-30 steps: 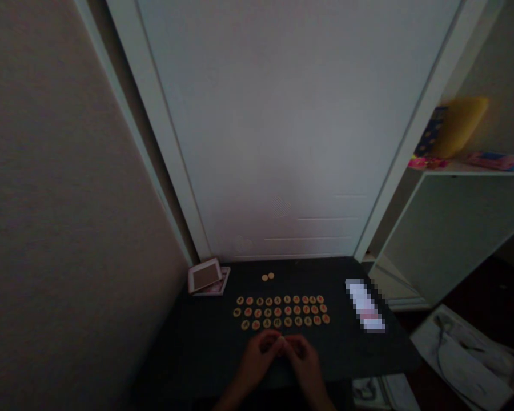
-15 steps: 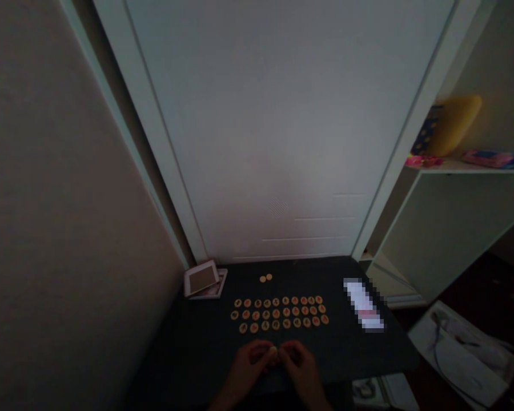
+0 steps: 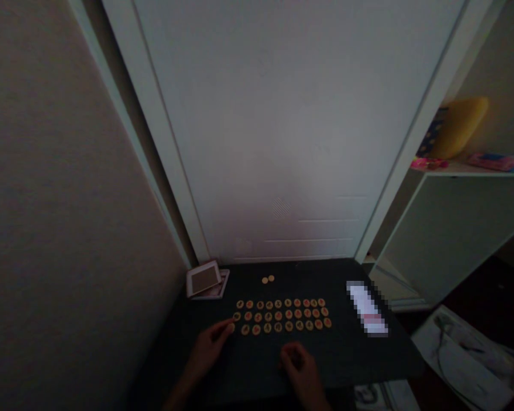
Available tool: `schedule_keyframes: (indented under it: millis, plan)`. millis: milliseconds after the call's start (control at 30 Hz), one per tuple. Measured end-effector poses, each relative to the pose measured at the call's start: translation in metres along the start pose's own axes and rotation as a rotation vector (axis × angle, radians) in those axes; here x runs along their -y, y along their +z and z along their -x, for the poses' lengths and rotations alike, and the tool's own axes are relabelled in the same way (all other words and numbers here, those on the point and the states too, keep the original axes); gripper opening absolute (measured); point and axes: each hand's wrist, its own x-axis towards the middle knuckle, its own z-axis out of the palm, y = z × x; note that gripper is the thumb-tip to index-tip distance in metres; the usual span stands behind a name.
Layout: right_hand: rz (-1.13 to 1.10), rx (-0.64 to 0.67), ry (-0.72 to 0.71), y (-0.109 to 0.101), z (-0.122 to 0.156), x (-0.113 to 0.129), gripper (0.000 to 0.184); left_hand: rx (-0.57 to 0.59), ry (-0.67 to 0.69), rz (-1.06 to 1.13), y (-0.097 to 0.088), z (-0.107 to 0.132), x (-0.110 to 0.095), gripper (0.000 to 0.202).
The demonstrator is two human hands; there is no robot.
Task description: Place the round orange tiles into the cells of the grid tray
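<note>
"One white door [image 3: 278, 125] fills the background. What stands before it?"

"A dark counter [image 3: 351, 359], its far edge along the door."

"Next in size?"

"The person's left hand [image 3: 209, 345], over the left part of the counter, and right hand [image 3: 304, 371], near the front edge and well apart from it."

"Then?"

"At right, a bright oblong item [image 3: 367, 308], its detail pixelated. Near the far left corner, two flat, pale-rimmed pieces [image 3: 203, 280], the upper set askew on the lower."

"And the smallest of all?"

"Marked discs [image 3: 278, 315], with red or dark signs, in three rows: ten, ten and, nearest the person, nine. Behind them lie two unmarked discs [image 3: 264, 280], side by side."

"How does each grip stand?"

"Left: thumb and forefinger are brought together on a single pale disc [image 3: 232, 328], just left of the nearest row and close to the first disc of the middle row; contact with the counter cannot be judged. Right: fingers curled inward; the dim light hides whether they enclose anything, so I cannot tell."
</note>
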Motion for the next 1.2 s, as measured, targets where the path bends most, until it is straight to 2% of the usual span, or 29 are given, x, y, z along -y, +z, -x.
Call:
schedule_keyframes:
  millis: [233, 567, 967, 1200]
  plan:
    - [0.044, -0.023, -0.014, 0.003, 0.004, 0.006, 0.051, 0.076, 0.012, -0.118, 0.002, -0.017, 0.017, 0.043]
    - [0.125, -0.029, -0.048, 0.004, 0.007, 0.015, 0.053, 0.023, -0.006, -0.204, 0.006, -0.019, 0.011, 0.033]
    - [0.206, 0.011, -0.104, 0.004, 0.009, 0.008, 0.043, -0.020, -0.030, -0.230, 0.009, -0.013, 0.006, 0.025]
    - [0.196, 0.038, -0.099, 0.001, 0.006, 0.002, 0.043, -0.067, -0.013, -0.188, 0.005, -0.012, 0.008, 0.035]
